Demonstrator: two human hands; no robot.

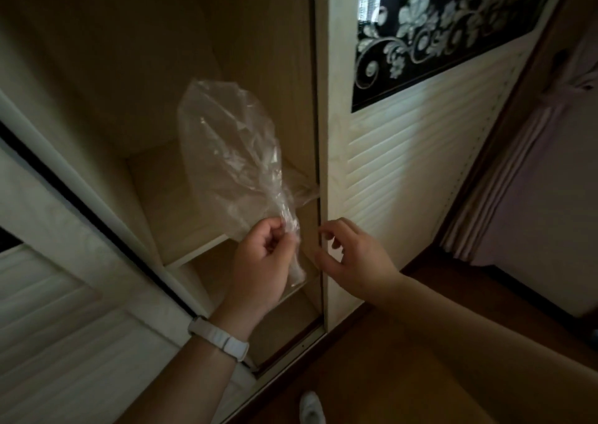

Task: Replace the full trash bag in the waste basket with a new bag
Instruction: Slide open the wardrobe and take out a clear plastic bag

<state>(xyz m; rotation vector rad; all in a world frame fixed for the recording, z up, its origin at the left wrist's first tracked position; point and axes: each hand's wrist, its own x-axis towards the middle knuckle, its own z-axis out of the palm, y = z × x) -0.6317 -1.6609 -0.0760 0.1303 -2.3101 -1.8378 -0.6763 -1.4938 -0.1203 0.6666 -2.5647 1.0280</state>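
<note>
— Left hand point(263, 255) has its grip pinched tight on the gathered neck of the clear new bag point(226, 152), thumb and fingers clenched on the plastic.

— And the right hand point(348, 255)?

— Released, fingers curled and spread, holding nothing, just beside the sliding door point(388, 165) edge.

— Where's the bag sitting?

— Not sitting at all; it billows up in front of the wardrobe shelf point(168, 210), near that shelf's front right corner.

— So which step is this?

— Looks like fetching the fresh liner. No waste basket in view. Next move likely calls for both hands to find the bag's mouth and open it.
</note>
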